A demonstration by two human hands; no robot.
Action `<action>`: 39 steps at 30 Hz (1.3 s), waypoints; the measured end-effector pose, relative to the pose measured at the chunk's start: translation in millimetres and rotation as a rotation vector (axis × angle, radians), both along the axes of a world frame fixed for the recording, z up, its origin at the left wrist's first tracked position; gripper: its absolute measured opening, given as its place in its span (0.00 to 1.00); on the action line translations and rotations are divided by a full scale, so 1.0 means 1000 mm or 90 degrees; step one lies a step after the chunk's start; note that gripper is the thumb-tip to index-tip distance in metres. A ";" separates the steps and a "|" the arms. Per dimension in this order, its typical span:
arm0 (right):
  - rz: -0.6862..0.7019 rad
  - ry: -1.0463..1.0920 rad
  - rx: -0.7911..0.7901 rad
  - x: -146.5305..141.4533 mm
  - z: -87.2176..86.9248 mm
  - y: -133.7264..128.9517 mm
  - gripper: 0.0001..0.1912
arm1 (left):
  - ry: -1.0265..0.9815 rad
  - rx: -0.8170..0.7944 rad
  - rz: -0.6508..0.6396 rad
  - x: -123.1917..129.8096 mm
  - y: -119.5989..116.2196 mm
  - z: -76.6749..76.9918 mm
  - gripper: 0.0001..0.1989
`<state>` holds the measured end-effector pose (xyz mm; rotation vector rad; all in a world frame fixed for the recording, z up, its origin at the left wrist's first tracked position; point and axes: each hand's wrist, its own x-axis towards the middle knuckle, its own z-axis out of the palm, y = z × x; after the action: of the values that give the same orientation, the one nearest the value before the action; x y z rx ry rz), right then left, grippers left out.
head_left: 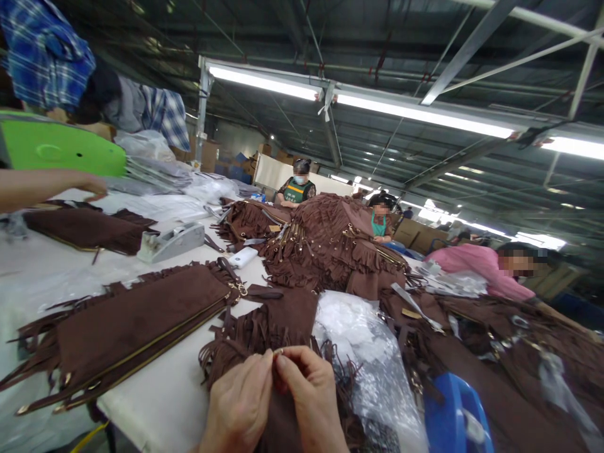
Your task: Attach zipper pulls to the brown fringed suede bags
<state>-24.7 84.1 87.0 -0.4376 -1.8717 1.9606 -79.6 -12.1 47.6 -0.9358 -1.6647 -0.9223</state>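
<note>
My left hand (243,399) and my right hand (306,390) meet low in the middle of the view, fingertips pinched together. Between them is a small metallic piece (279,352), too small to make out fully. Below and behind my hands lies a brown fringed bag (283,318), partly hidden by them. To the left, another brown fringed bag (141,314) with a gold zipper lies flat on the white table (165,402). Clear plastic bags (363,352) with white paper inside lie just right of my right hand.
A large heap of brown bags (325,233) rises ahead. A tape dispenser (177,242) and a white device (243,257) sit beyond the left bag. A blue container (453,412) is at lower right. Other people work around, one arm (47,189) reaching in at left.
</note>
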 end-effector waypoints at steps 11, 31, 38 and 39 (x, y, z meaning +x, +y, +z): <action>0.013 0.019 -0.042 -0.002 -0.014 0.000 0.13 | -0.048 -0.035 -0.027 -0.002 -0.001 -0.009 0.08; -0.024 0.021 -0.133 -0.002 -0.025 -0.004 0.16 | 0.095 -0.096 0.064 0.000 -0.002 -0.009 0.08; 0.010 0.047 -0.175 -0.001 -0.034 -0.002 0.16 | 0.071 -0.088 0.054 0.000 -0.004 -0.009 0.07; 0.007 0.050 -0.181 -0.001 -0.035 -0.002 0.15 | 0.062 -0.084 0.049 0.000 -0.003 -0.009 0.07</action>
<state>-25.7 82.1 52.2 -0.4243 -1.5567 2.2260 -79.5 -15.4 38.4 -0.9831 -1.6818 -0.7110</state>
